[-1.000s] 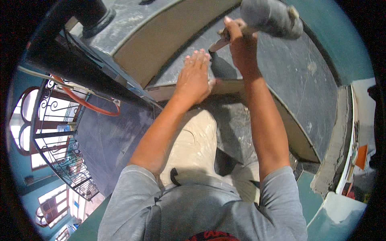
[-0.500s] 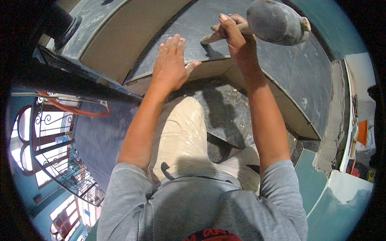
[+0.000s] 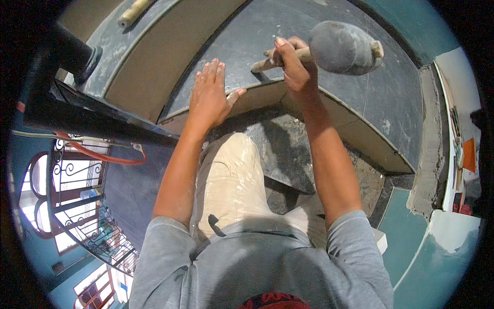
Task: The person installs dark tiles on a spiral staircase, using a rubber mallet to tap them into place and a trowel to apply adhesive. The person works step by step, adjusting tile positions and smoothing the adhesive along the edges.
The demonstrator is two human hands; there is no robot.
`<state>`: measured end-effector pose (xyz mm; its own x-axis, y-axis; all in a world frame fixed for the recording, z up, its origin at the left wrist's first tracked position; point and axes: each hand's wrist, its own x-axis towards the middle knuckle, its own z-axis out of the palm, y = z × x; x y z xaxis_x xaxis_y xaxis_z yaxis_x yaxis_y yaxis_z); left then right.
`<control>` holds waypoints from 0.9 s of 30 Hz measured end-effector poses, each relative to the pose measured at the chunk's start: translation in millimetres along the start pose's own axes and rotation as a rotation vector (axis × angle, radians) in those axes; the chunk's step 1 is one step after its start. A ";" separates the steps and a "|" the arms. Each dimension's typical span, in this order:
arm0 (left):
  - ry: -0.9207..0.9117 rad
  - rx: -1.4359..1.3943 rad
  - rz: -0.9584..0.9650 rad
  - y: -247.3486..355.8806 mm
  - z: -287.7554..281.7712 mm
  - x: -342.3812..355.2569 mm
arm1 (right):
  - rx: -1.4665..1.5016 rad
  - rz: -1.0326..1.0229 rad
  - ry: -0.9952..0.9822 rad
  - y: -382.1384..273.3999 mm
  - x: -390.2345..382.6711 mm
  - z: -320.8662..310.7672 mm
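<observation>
My right hand [image 3: 297,67] is closed around the wooden handle of a rubber mallet [image 3: 342,47]. The mallet's grey, dusty head points to the right, and the handle's butt end sticks out left of my fist, just above a dark tile. My left hand [image 3: 210,95] lies flat on that dark grey stair tread tile [image 3: 242,38], fingers stretched out and thumb along its front edge. Below the edge runs a beige riser [image 3: 355,126]. My hands are apart, both over the same tread.
A higher step with a beige riser [image 3: 149,67] rises at the upper left, a pale roller-shaped piece [image 3: 135,13] on it. A black railing post [image 3: 46,77] stands at the left. Rough mortar [image 3: 428,149] lines the right wall. An orange piece [image 3: 469,154] shows beyond.
The whole view has shifted slightly, bringing the pale roller-shaped piece into sight. The mallet sits a little lower and further left in the picture. My left hand stays flat on the tile.
</observation>
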<state>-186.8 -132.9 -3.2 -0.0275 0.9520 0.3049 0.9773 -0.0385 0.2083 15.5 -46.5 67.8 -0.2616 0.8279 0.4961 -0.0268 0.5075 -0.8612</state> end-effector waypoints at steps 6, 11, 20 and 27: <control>-0.171 0.000 0.014 -9.7 -9.6 20.2 | 0.241 0.058 0.102 -6.4 -22.6 -17.4; -0.244 -0.067 0.032 -20.8 1.9 62.4 | 0.664 0.133 0.237 -46.1 -94.1 -55.1; -0.214 0.069 0.066 -7.9 23.1 103.3 | 0.630 0.757 0.729 -81.4 -203.9 -121.6; -0.317 -0.027 0.369 65.4 53.1 148.7 | 0.591 0.916 0.759 -79.7 -221.7 -124.2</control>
<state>-115.8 22.3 6.4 0.3894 0.9188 0.0653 0.9038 -0.3948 0.1650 195.5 -240.9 40.2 0.1854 0.8379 -0.5133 -0.5942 -0.3205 -0.7377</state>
